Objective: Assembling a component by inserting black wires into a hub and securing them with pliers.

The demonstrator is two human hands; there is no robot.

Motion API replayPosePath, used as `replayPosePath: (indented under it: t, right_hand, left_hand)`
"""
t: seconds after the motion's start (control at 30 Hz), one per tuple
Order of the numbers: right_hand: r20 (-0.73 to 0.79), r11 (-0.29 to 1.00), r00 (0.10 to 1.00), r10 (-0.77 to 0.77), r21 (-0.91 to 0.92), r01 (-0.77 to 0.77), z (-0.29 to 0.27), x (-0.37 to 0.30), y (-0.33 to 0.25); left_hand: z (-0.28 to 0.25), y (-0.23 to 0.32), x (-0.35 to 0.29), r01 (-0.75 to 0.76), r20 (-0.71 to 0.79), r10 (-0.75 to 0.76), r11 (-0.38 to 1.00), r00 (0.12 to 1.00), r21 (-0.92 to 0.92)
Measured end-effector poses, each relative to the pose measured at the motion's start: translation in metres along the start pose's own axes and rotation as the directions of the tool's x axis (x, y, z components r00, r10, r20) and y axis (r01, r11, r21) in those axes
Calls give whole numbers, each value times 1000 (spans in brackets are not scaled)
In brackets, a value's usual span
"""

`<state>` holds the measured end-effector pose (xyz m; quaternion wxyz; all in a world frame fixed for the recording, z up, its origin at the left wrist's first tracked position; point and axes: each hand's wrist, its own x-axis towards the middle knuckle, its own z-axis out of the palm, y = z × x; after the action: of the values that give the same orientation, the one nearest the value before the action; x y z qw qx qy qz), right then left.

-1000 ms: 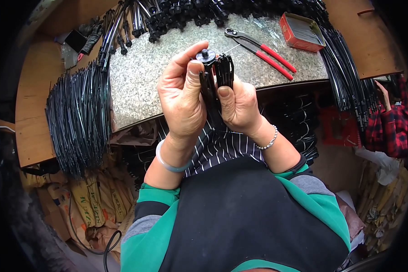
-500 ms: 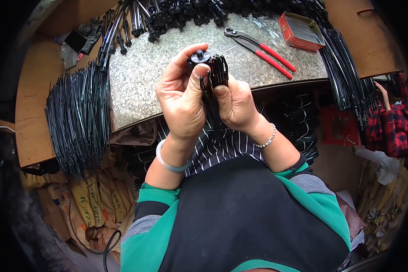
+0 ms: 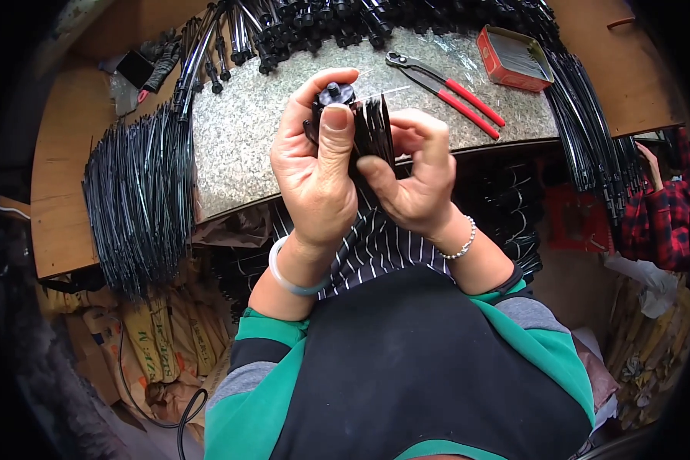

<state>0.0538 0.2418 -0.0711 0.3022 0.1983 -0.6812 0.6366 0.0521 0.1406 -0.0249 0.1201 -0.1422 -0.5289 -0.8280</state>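
My left hand is closed round the top of a black umbrella frame, its thumb lying along the side. A round black cap with a small knob shows between thumb and forefinger. Thin black ribs hang in a tight bundle beside it. My right hand is at the right of this bundle, thumb over the ribs and fingers bent, partly behind them. A thin pale wire sticks out to the right near the rib tops. The bundle's lower end is hidden behind my hands.
Red-handled pincers and a red tin of thin wires lie on the speckled tabletop. Black rods are piled at the back, left and right. At the far right, a person's checked sleeve shows.
My right hand has loosened and shifted right, its fingers more spread from the ribs. My left thumb has straightened upward beside the cap. The pale wire shows more.
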Motion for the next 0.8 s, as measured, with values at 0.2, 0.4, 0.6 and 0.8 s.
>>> replayPosePath:
  t: [0.2,0.4,0.6,0.8]
  right_hand:
    - [120,976,977,-174,-109,188,-14,12,-15]
    - [89,991,995,-49,-116,59,-11,10,-23]
    - [86,977,992,-88,-186,102,-10,9,-22]
    - [84,978,995,-53,-198,69,-12,10,-25]
  left_hand:
    - [-1,-5,3,-80,-103,71,993,992,-89]
    - [-5,-7,-1,-48,-73,40,993,997,-110]
    - [-3,-10,-5,-83,-94,71,988,993,-133]
    - [-7,-9,-5,-70,-60,63,991,996,-111]
